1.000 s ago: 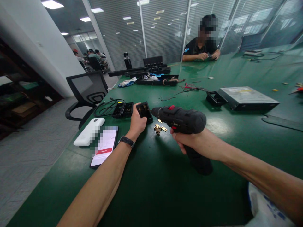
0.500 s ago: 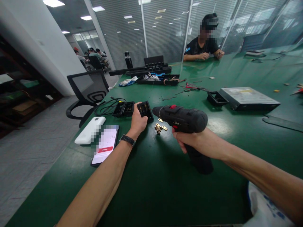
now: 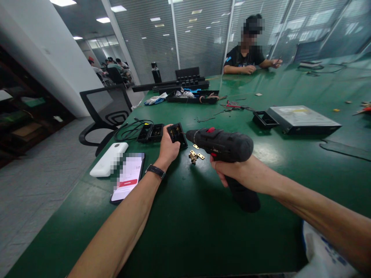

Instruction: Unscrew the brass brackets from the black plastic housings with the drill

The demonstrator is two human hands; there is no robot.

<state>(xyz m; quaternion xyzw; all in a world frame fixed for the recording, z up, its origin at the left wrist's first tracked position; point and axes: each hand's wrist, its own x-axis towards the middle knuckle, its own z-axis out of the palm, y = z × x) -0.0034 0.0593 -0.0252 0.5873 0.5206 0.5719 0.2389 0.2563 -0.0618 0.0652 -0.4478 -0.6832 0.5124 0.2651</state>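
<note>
My left hand (image 3: 169, 146) is closed around a small black plastic box (image 3: 177, 135), tilted so its inside with brass-coloured parts faces the drill. My right hand (image 3: 234, 172) grips the handle of a black cordless drill (image 3: 224, 143) with red accents. The drill points left, and its thin bit reaches to the box's right side; whether it touches a screw is too small to tell. Below the chuck, several small brass plates (image 3: 200, 156) lie in a loose pile on the green table (image 3: 188, 216). Two more black boxes (image 3: 150, 132) sit just left of my left hand.
A white power bank (image 3: 108, 160) and a lit phone (image 3: 129, 177) lie at the left. A metal-topped case (image 3: 304, 119) and a black tray (image 3: 264, 119) stand at the right. A long black tray (image 3: 193, 97) holds items farther back. A person (image 3: 246, 58) sits across the table.
My hands, the box and the drill keep nearly the same pose. The view has shifted slightly. Across the table, the person's hand has moved outward to the right.
</note>
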